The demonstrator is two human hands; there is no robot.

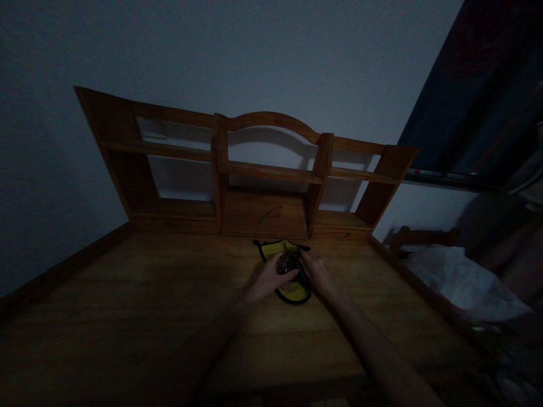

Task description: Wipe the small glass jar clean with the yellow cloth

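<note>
A yellow cloth pouch with black trim [283, 249] lies on the wooden desk [169, 305], near its back. Over the pouch, my left hand [268, 278] and my right hand [316, 274] both close around a small dark roundish object [289, 263]. The light is too dim to name that object. Both forearms reach in from the bottom edge of the frame.
A wooden hutch with open shelves [254, 169] stands at the back of the desk against a pale wall. To the right, beyond the desk edge, are a wooden chair back [424, 234] and a heap of white cloth or plastic [458, 280].
</note>
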